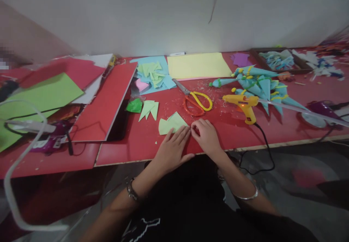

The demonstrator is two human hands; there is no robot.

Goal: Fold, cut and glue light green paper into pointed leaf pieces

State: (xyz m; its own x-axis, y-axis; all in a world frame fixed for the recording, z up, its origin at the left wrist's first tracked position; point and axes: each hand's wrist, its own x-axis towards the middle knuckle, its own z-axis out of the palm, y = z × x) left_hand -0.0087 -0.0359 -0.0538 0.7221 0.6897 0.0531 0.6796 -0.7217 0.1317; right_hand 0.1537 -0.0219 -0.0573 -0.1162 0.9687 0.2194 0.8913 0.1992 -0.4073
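Flat on a pale green paper piece [167,125] lies my left hand [174,145], its fingers stretched out over the paper's right part. My right hand [205,134] is at the paper's right tip, thumb and index finger curled together; what they pinch is too small to make out. Just beyond the hands rest scissors [195,98] with one red and one yellow handle. Another folded green piece [149,109] sits to the left, beside a bright green packet [134,105]. The yellow glue gun [247,107] stands to the right.
Red table edge [163,156] runs close to my body. Blue paper cones [256,85] pile up at right, near a tray [300,67] of scraps. Yellow sheets [199,65] lie at the back; a red board [103,107] slants at left. The glue gun's cord [268,154] hangs over the edge.
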